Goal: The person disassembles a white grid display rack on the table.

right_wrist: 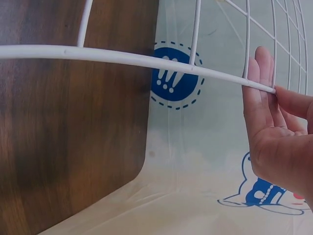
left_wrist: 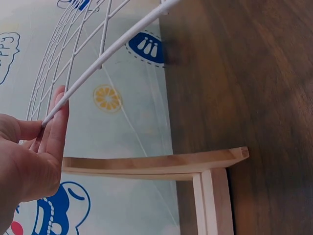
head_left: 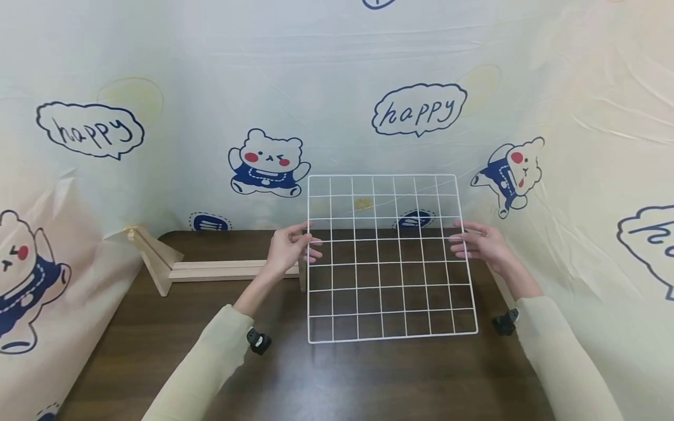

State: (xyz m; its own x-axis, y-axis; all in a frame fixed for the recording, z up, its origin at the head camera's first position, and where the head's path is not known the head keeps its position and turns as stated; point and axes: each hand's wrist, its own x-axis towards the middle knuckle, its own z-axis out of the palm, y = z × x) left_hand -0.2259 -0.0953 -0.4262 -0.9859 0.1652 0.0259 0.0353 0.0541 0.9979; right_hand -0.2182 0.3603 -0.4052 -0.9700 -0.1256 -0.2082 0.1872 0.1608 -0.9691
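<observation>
Head view: a white wire grid panel (head_left: 389, 257) is held upright btwn both hands, its bottom edge resting on or just above the dark wood table (head_left: 326, 380); contact can't be told. The left hand (head_left: 288, 250) is set on the panel's left edge approx. mid-height, thumb in front and fingers behind, so the edge wire is pinched. The right hand (head_left: 481, 242) is placed likewise on the right edge, at about the same height.

Left wrist view: the outer wire of the grid panel (left_wrist: 112, 49) is seen pinched btwn thumb and nearly straight fingers (left_wrist: 58, 122) of the left hand (left_wrist: 29, 156). Just below that grip a wooden rack (left_wrist: 161, 164) is seen lying on the table (left_wrist: 254, 88), its upright piece close to the hand.

Right wrist view: the edge wire of the grid panel (right_wrist: 146, 58) is pinched by the right hand (right_wrist: 279, 142), thumb against straight fingers (right_wrist: 259, 93).

Behind the panel, away from both grips, a cartoon-bear printed sheet (head_left: 263, 88) is hung as backdrop. Cream sleeves are worn on both arms.
</observation>
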